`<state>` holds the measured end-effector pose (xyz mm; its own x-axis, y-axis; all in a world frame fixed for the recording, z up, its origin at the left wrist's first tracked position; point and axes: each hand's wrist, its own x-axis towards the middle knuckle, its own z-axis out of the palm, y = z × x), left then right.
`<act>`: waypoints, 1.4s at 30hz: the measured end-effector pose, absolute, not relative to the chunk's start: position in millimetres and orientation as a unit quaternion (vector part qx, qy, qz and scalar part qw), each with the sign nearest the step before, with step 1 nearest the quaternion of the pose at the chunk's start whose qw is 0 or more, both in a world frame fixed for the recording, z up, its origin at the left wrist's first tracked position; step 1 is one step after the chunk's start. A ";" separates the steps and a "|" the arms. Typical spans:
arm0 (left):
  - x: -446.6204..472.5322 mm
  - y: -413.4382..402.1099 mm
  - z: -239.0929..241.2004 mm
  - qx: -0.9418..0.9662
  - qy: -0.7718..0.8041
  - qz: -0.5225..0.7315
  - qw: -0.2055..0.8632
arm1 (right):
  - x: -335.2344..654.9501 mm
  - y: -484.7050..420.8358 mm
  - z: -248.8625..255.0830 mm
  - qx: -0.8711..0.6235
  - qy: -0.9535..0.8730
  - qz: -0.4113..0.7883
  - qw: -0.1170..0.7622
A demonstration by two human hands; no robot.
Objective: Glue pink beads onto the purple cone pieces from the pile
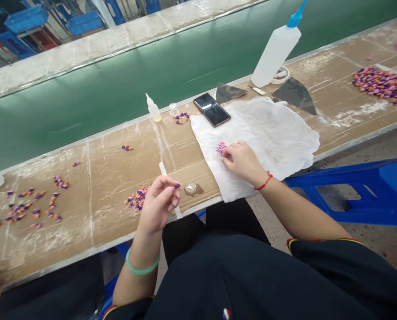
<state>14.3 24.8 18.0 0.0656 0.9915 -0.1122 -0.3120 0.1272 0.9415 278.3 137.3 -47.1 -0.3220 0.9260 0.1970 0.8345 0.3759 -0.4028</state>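
Observation:
Pinched in the fingers of my left hand [158,200] is a small purple piece [176,186], held above the bench. Behind that hand lies a pile of small purple and orange pieces [136,198]. A small round dish [190,188] sits just to its right, with a wet brown patch beside it. My right hand [241,161] rests on a white cloth [268,129], its thumb and fingertips together at the edge of a little heap of tiny pink bits [221,147]. Whether those fingertips hold a bit is too small to tell.
A phone [212,109] lies at the cloth's far edge. Beyond stand a large white bottle [276,55], a tape roll [280,74] and a small dropper bottle [154,109]. More purple-orange pieces lie left [20,209] and far right [381,85]. A green belt [118,84] runs behind.

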 end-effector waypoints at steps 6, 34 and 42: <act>30.6 15.5 23.4 0.530 0.534 0.534 0.385 | 270.4 136.2 -48.6 -0.536 -0.814 0.113 0.193; 64.2 8.8 39.0 0.349 0.389 0.514 0.680 | 225.4 62.7 34.8 -0.251 -0.783 0.211 0.529; 73.0 13.0 45.7 0.488 0.468 0.556 0.484 | 216.1 41.4 30.4 -0.313 -0.566 0.554 0.524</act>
<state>73.0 13.0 45.7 -0.0557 0.9944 0.0892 -0.0806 -0.0936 0.9923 216.1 41.4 30.4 -0.2548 0.9351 0.2464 -0.2274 0.1898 -0.9551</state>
